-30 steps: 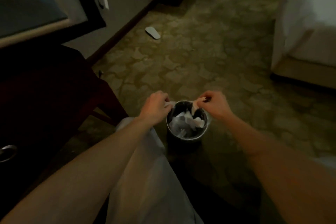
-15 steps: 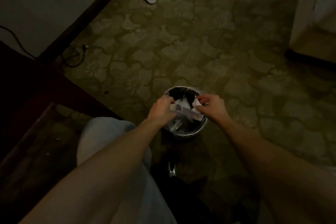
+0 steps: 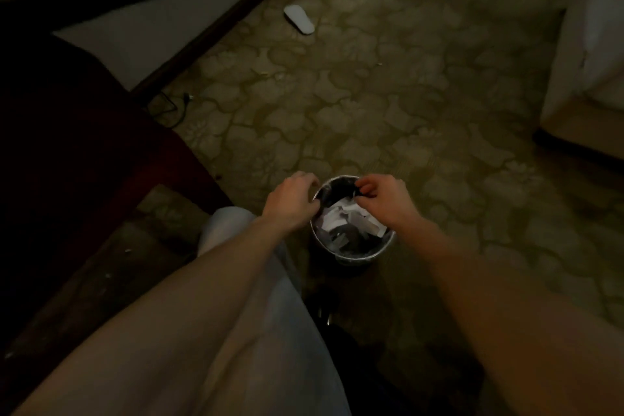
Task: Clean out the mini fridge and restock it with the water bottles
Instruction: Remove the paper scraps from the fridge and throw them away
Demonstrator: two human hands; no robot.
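Observation:
A small round metal bin (image 3: 354, 257) with a black liner (image 3: 337, 186) stands on the carpet in front of me. Crumpled white paper (image 3: 344, 214) lies inside it. My left hand (image 3: 291, 200) is at the bin's far left rim, fingers curled and pinched on the liner's edge. At the far right rim, my right hand (image 3: 385, 196) pinches the dark liner edge between thumb and fingers. No fridge or water bottles are in view.
Dark wooden furniture (image 3: 67, 152) fills the left side. A white slipper (image 3: 299, 18) lies near the baseboard, and a black cable (image 3: 175, 105) trails by the wall. A pale bed base (image 3: 587, 78) stands at the right. My knee (image 3: 236, 233) is beside the bin.
Both hands let go of the white paper, which now lies in the bin, and moved to the far rim onto the black liner. The view tilted up slightly.

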